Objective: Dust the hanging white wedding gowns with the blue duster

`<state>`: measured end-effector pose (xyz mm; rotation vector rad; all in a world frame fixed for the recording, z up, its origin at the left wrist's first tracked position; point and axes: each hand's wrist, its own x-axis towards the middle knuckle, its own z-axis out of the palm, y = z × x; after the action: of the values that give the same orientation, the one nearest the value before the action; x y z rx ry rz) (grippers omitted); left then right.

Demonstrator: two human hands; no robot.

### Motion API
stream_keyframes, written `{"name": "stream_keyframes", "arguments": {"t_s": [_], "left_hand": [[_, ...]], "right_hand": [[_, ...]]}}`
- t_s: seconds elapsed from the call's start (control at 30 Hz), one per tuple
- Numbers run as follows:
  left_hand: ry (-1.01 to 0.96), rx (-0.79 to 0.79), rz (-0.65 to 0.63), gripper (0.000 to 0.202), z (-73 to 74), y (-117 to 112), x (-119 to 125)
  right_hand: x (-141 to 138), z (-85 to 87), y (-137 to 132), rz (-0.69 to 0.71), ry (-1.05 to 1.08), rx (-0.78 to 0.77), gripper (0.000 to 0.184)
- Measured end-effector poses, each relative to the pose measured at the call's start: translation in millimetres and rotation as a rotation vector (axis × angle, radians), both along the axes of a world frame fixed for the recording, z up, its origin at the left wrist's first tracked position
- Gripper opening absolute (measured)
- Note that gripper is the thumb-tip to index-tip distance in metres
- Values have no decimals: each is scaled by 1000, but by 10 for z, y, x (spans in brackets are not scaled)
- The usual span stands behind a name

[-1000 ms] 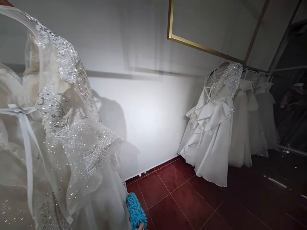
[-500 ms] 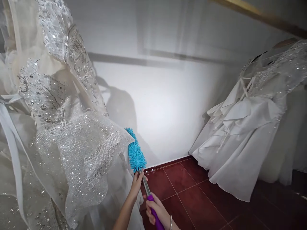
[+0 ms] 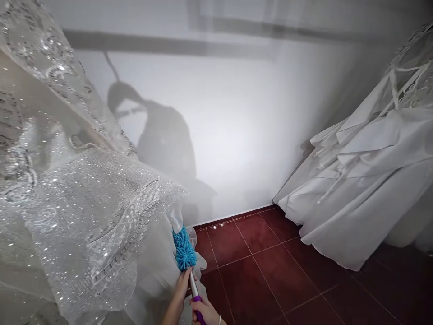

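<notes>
Duster (image 3: 184, 248) in blue microfibre now sits lower centre of the frame, dropped from mid-height half a second ago and pressed against the hem of the sequinned gown (image 3: 84, 212) at left. Left hand (image 3: 181, 284) pinches the metal shaft just under the head; right hand (image 3: 204, 312) grips the purple handle (partly cut off by the bottom edge). Satin dresses (image 3: 365, 180) hang at right above red floor tiles (image 3: 270, 280).

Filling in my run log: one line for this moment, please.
left hand: on duster shaft | right hand: gripping purple handle | duster: against sparkly dress | floor: red tile
</notes>
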<state>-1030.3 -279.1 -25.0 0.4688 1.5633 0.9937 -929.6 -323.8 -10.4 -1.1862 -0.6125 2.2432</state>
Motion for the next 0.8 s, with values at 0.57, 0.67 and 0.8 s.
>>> {"name": "stream_keyframes", "arguments": {"t_s": [0.57, 0.67, 0.8], "left_hand": [[-23, -150, 440, 51, 13, 606, 1169], [-7, -158, 560, 48, 42, 772, 1419], [8, -71, 651, 51, -61, 925, 1628]], "right_hand": [[1412, 232, 1096, 502, -100, -88, 19], [1598, 213, 1339, 583, -119, -77, 17], [1783, 240, 1627, 626, -98, -87, 20]]}}
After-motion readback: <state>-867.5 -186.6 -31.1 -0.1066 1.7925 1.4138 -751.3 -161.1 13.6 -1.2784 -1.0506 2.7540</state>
